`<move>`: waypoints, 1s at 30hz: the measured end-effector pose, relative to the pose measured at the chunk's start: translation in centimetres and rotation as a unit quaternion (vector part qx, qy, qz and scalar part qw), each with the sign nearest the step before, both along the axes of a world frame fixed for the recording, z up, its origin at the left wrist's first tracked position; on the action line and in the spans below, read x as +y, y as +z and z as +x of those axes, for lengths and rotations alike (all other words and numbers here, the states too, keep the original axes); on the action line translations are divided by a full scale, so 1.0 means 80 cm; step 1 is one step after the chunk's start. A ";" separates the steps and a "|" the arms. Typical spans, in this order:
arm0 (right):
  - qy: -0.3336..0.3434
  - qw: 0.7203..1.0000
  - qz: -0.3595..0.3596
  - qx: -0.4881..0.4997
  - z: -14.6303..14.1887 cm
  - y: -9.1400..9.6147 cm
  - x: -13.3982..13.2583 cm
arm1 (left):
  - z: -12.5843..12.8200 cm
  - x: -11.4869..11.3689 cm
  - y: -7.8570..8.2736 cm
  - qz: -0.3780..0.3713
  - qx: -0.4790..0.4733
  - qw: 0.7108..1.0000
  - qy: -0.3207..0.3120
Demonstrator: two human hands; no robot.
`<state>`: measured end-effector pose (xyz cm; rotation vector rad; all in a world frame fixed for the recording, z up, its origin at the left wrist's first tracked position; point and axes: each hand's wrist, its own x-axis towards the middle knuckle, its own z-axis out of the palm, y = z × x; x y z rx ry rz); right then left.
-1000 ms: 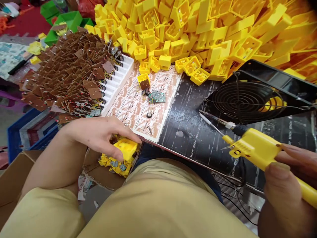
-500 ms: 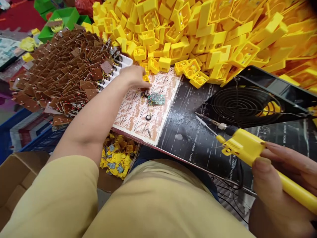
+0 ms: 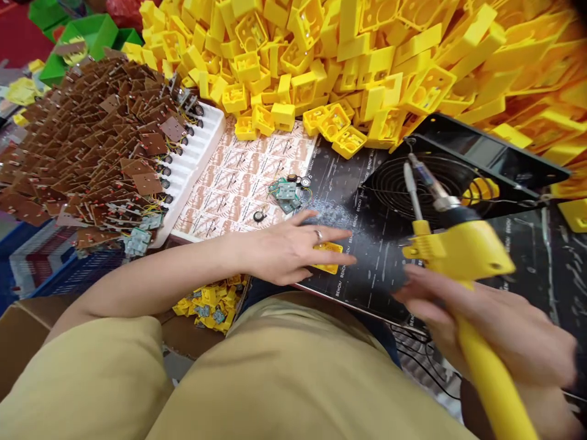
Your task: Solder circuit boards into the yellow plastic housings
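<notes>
My left hand (image 3: 298, 247) is flat over the front of the black mat, fingers spread. Beneath its fingers lies a yellow plastic casing (image 3: 331, 257), partly covered by them. My right hand (image 3: 495, 324) is wrapped round the yellow handle of a soldering gun (image 3: 468, 244); its metal tip and a thin feed tube point up and away from me, above the fan. Just beyond my left hand is a green circuit board (image 3: 287, 194) with wires and small round black parts. A separate round black part (image 3: 259, 216) lies on the printed paper.
A big pile of yellow casings (image 3: 293, 55) covers the back. Brown circuit boards (image 3: 92, 134) are heaped at left beside a white foam tray (image 3: 197, 153). A black fan (image 3: 486, 165) lies at right. Below the table edge is a box of yellow pieces (image 3: 213, 305).
My left hand has moved from the back of the printed paper rightward and nearer me, and a yellow casing now lies under it. The soldering gun has swung to point more upward.
</notes>
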<state>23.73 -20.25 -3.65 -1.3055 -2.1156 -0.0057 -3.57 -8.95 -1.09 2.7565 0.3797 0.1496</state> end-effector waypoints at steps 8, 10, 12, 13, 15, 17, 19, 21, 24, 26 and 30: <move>0.092 0.995 0.031 -0.032 -0.058 -0.020 0.035 | -0.046 0.023 -0.005 0.049 -0.018 0.942 0.333; 0.105 0.994 0.022 -0.030 -0.072 -0.025 0.039 | -0.028 0.023 -0.007 0.098 0.013 0.939 0.331; 0.107 0.994 0.017 -0.023 -0.079 -0.030 0.039 | -0.003 0.024 -0.006 0.129 0.032 0.940 0.314; 0.102 0.994 0.017 -0.018 -0.080 -0.032 0.037 | 0.010 0.026 -0.005 0.138 0.040 0.941 0.307; 0.083 0.996 0.019 -0.012 -0.075 -0.035 0.032 | 0.032 0.035 -0.005 0.153 0.054 0.937 0.308; 0.066 0.998 0.021 -0.015 -0.066 -0.037 0.026 | 0.045 0.046 -0.008 0.162 0.076 0.930 0.320; 0.061 0.998 0.018 -0.022 -0.058 -0.038 0.021 | 0.050 0.054 -0.015 0.158 0.102 0.929 0.318; 0.066 0.997 0.010 -0.024 -0.051 -0.041 0.018 | 0.046 0.056 -0.022 0.125 0.119 0.939 0.299; 0.077 0.997 -0.007 -0.020 -0.046 -0.046 0.017 | 0.032 0.048 -0.030 0.064 0.108 0.954 0.273; 0.082 0.996 -0.012 -0.012 -0.046 -0.049 0.018 | 0.021 0.038 -0.034 0.059 0.080 0.961 0.258; 0.079 0.997 0.006 0.007 -0.049 -0.048 0.018 | 0.000 0.020 -0.037 0.071 -0.001 0.969 0.238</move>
